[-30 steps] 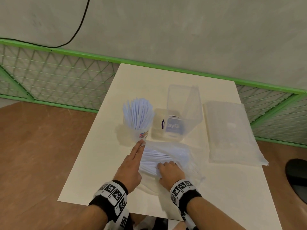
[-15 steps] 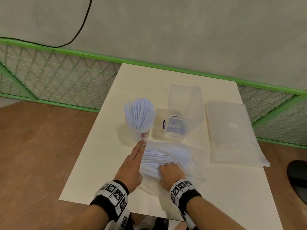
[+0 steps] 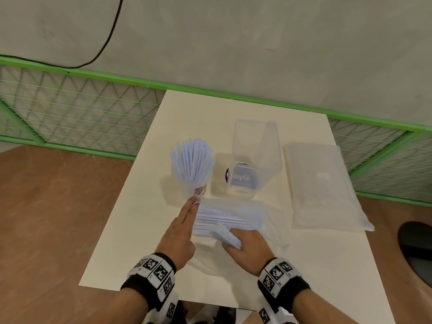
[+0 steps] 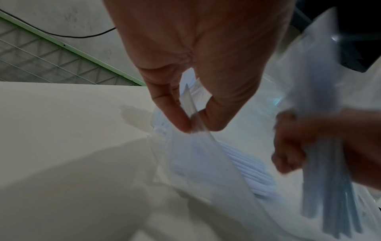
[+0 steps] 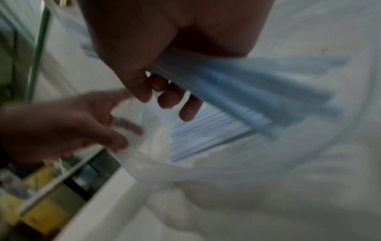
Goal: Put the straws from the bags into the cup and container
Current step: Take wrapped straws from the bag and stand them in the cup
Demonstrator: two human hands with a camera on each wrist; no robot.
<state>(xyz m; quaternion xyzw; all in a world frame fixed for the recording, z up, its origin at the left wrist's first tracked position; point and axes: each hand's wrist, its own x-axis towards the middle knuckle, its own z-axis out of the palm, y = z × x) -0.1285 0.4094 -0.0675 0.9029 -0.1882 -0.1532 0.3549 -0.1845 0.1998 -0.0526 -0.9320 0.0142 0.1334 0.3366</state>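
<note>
Cup (image 3: 197, 183) full of straws | container (image 3: 254, 160) strawless | right hand (image 3: 247, 244) grips bundle (image 3: 228, 236) | left hand (image 3: 180, 232) pinches bag (image 3: 264, 216)

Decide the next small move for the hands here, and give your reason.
Probably lift the bundle of straws the right hand grips out of the bag, whose mouth the left hand pinches open, and stand it in the container: it looks empty, while the cup is packed.

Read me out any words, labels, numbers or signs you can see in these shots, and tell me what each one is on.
"ayG": partial lettering on the label of the clear container; its start is hidden.
Cup: a small coloured print low on its side, too small to read.
Wristbands: black-and-white square marker patterns, no words.
Nothing else is legible; the wrist views show no text.
</note>
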